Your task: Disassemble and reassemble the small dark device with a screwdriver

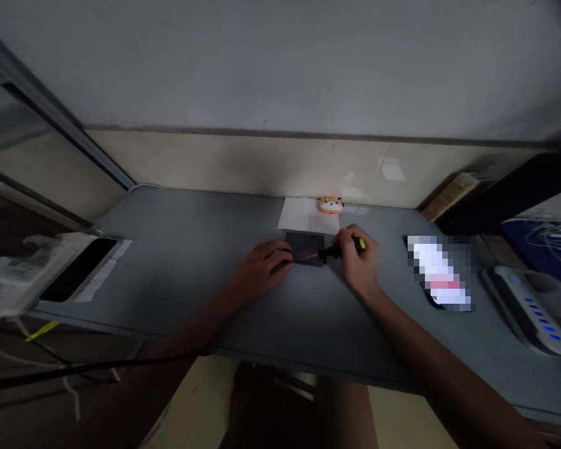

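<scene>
A thin, dark, flat rectangular device (305,242) lies on the grey desk in front of me. Along its left edge, my left hand (264,267) grips it with curled fingers, the thumb near the front corner. My right hand (361,262) is closed around a screwdriver (333,251) with a black and yellow handle. Its shaft points left across the device's near part; I cannot tell exactly where the tip touches. Just behind the device lies a white sheet of paper (303,214), with an orange and white animal-face case (331,205) on its right corner.
On the right of the desk (177,249) are a phone (439,274) with a blurred lit screen and a power strip (530,312) with blue lights. A dark phone (79,269) lies at the left on white items. Cables hang below the left edge; a wall stands behind.
</scene>
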### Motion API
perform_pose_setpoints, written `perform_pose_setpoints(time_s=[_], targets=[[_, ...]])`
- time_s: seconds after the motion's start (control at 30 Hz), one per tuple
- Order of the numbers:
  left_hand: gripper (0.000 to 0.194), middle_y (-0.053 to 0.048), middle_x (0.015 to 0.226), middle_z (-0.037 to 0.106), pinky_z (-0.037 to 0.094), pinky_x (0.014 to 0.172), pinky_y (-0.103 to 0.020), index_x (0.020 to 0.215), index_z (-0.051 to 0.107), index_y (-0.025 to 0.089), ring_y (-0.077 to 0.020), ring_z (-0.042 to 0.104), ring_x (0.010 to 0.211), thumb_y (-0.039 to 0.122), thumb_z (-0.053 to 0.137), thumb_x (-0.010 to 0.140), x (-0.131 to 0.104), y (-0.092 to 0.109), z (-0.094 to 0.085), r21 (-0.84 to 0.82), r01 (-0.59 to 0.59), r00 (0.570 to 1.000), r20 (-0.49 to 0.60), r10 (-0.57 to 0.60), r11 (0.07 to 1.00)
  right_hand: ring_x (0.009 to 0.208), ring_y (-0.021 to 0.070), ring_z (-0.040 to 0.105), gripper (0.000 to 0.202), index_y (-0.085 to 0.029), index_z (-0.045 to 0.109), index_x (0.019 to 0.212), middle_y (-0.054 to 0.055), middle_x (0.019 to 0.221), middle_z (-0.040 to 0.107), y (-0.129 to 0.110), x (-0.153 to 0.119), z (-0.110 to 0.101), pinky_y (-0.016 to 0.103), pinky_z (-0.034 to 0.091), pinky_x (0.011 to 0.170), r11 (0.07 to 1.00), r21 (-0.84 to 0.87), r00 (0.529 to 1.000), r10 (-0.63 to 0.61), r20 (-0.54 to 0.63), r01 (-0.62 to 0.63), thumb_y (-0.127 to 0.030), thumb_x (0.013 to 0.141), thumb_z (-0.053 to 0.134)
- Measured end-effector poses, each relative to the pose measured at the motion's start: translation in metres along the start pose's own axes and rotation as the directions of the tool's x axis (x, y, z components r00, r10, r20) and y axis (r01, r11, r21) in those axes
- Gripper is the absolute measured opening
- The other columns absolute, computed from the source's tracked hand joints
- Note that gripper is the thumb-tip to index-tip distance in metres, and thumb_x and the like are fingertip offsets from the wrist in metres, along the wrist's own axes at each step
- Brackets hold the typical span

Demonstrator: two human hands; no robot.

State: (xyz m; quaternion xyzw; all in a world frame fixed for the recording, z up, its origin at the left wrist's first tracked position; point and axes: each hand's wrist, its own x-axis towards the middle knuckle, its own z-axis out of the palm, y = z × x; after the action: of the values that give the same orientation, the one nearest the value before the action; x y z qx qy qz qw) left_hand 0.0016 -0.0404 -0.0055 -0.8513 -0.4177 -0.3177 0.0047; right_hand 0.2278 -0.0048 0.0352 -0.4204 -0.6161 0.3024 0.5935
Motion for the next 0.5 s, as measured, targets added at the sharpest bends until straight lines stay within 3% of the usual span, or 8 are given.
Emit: perform_pose_setpoints(time_s=[0.23,0.4,0.5], targets=[[0.017,-0.004,0.100,0.074,0.057,0.095,-0.035,0.102,0.071,0.022,-0.0196,0.069,0.096,0.025,0.055,0.106,-0.001,0.000,-0.002,0.013,0.048,0.999,0.005,-0.048,0.999,0.046,0.0115,0.044,0.047,-0.023,0.055,0.059,-0.003,0.052,0.049,0.007,0.005,0.004,0.025,0.035,0.045,0.987,0.091,0.989,0.140,-0.057,-0.134,-0.057,0.089,0.060],[0.024,-0.003,0.091,0.072,0.057,0.088,-0.031,0.096,0.071,0.022,-0.0179,0.068,0.087,0.031,0.052,0.108,-0.003,0.001,-0.005,-0.038,0.047,0.992,-0.111,-0.051,0.998,0.046,0.0111,0.042,0.047,-0.023,0.054,0.057,-0.005,0.050,0.047,0.017,0.019,-0.004,0.025,0.034,0.045,0.963,0.132,0.954,0.254,-0.162,-0.234,-0.062,0.081,0.063],[0.027,-0.002,0.087,0.071,0.058,0.078,-0.029,0.094,0.073,0.023,-0.0167,0.067,0.080,0.036,0.053,0.108,0.005,-0.011,-0.006,-0.094,0.159,0.970,-0.168,-0.173,0.983,0.047,0.0117,0.044,0.046,-0.023,0.053,0.057,-0.005,0.050,0.047,0.023,0.028,-0.010,0.025,0.034,0.044,0.934,0.182,0.905,0.347,-0.245,-0.309,-0.064,0.075,0.065]])
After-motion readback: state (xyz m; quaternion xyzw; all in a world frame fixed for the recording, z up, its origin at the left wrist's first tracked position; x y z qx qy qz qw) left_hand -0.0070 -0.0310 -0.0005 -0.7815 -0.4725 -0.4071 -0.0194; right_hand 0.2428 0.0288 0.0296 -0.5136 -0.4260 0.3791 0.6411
